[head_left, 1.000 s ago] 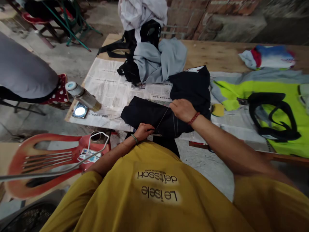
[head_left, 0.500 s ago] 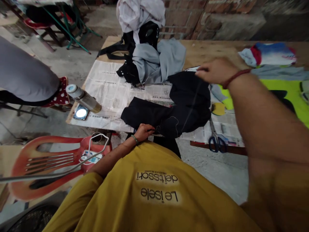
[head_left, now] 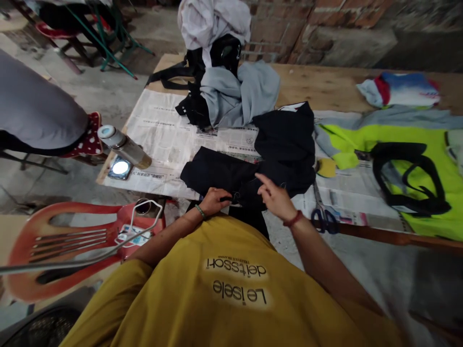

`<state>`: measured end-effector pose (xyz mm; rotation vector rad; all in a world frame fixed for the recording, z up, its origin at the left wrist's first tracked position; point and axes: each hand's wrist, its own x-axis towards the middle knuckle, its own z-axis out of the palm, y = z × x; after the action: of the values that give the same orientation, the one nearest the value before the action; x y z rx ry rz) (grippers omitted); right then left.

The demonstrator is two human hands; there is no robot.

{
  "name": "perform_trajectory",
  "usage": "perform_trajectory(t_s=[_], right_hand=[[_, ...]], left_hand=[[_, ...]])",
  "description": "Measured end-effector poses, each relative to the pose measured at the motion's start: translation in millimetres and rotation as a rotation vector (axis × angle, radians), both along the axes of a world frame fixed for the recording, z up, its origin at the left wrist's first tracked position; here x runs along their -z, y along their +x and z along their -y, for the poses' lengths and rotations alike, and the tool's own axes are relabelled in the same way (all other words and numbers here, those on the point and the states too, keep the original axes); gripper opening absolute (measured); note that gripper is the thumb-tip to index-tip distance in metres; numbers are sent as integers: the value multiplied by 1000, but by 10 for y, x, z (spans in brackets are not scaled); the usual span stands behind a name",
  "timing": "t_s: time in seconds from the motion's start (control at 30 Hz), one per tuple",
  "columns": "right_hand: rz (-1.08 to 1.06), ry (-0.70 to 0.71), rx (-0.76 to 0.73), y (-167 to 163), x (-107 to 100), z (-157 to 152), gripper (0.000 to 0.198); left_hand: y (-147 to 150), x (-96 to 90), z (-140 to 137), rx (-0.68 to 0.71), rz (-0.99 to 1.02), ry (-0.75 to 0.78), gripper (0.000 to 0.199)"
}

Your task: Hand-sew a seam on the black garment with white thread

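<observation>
A dark navy cloth garment (head_left: 285, 144) lies in folds at the table's front edge. On its near edge, my left hand (head_left: 214, 201) pinches the fabric between thumb and fingers. Loose pale thread shows on the cloth beside those fingertips. Just to the right, my right hand (head_left: 275, 196) is over the same cloth, index finger stretched out and the other fingers curled in. Whatever those curled fingers hold is too small to make out. Blue-handled scissors (head_left: 324, 219) lie right of the garment, below a yellow piece (head_left: 326, 168).
Newspaper (head_left: 144, 115) covers part of the wooden table. A flask (head_left: 125, 147) and a lit phone-like device (head_left: 120, 167) stand at left. Grey cloth (head_left: 240, 94), a neon-yellow garment (head_left: 401, 130) and a black strap (head_left: 412, 202) lie around. A red chair (head_left: 72, 246) is at lower left.
My right hand has come down and back from above the garment's far side to its near edge, close to my left hand. My left hand keeps its pinch on the cloth.
</observation>
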<state>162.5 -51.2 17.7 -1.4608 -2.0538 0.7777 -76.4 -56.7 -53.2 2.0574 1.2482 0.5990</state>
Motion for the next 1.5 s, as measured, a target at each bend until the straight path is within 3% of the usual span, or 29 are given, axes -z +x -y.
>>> perform_trajectory(t_s=[0.07,0.13,0.2,0.27,0.33,0.4,0.5,0.6,0.7,0.8,0.9,1.0,1.1,1.2,1.27,1.4,1.5], right_hand=[[-93,-11,147,-14,203,215,32],[-207,-21,338,72,270,306,28],[-324,-50,498,223,225,310,30],[-420,-92,574,369,119,293,47],[-468,-160,553,431,15,306,53],[-460,-266,454,362,-33,371,38],[-343,-417,159,70,32,534,22],[-162,-291,-66,-233,177,666,21],[36,-68,-28,-360,286,692,21],[150,-16,-18,-316,334,622,23],[74,-11,-21,-211,353,507,24],[-71,-89,85,-114,364,401,23],[-164,-286,165,-40,374,339,21],[-220,-405,214,10,391,313,24],[-250,-424,231,31,407,303,24],[-261,-430,221,50,440,296,24],[-230,-376,170,58,455,313,23]], left_hand=[[-3,-15,13,5,-26,19,15],[-6,-26,24,8,-40,47,11],[-7,-34,32,2,-33,70,10],[-8,-42,44,-14,-21,77,11],[-11,-54,63,-41,-34,82,15],[-20,-70,87,-63,-74,94,23],[-43,-98,118,-61,-123,110,19],[-63,-130,131,-59,-124,108,9],[-69,-160,130,-65,-104,113,10],[-61,-173,114,-48,-93,121,11],[-42,-149,65,6,-96,124,15],[-25,-107,-18,99,-102,95,18],[-33,-81,-99,171,-107,67,19],[-82,-82,-148,193,-142,70,32],[-134,-86,-170,196,-167,69,31],[-252,-100,-221,194,-180,60,10],[-297,-140,-244,192,-210,61,11]])
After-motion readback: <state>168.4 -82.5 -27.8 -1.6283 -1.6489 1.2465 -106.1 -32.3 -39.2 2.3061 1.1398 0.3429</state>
